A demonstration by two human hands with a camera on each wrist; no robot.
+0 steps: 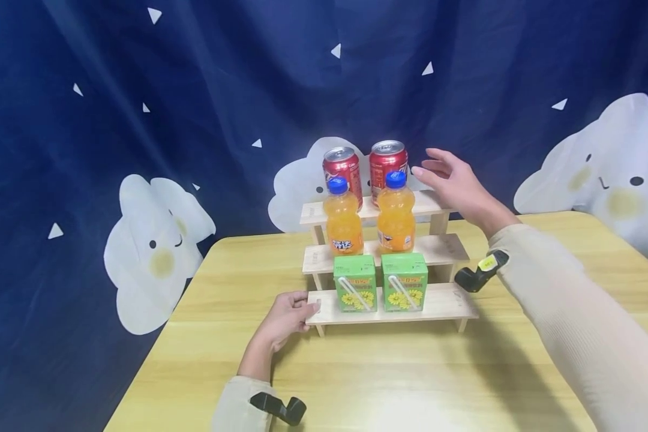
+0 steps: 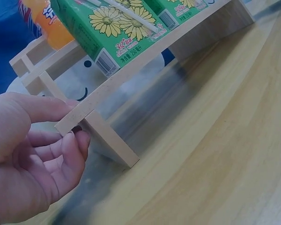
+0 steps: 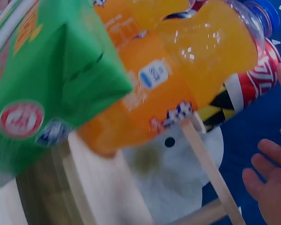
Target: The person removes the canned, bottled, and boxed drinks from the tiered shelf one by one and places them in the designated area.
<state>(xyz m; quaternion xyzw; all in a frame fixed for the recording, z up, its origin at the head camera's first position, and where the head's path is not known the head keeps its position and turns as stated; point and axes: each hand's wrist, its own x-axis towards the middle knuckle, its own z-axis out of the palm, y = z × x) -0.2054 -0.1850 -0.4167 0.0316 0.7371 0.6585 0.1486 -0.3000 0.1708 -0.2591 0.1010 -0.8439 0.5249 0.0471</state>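
Observation:
A three-step wooden display rack [image 1: 432, 309] stands on the table. Its lowest step has two green drink cartons with straws, the left carton [image 1: 351, 276] and the right carton [image 1: 405, 276]. Two orange soda bottles with blue caps, one left [image 1: 344, 225] and one right [image 1: 396, 222], stand on the middle step. On top are two red soda cans, left [image 1: 351, 167] and right [image 1: 380, 165]. My left hand [image 1: 285, 318] pinches the left end of the lowest step, fingers curled beneath it in the left wrist view. Beside the right can, my right hand [image 1: 456, 183] is held with relaxed fingers, holding nothing.
The light wooden table [image 1: 389, 372] extends in front of the rack and to both sides. Behind it hangs a dark blue curtain [image 1: 281, 72] with white clouds and small triangles. A black wrist-camera mount sits on each sleeve.

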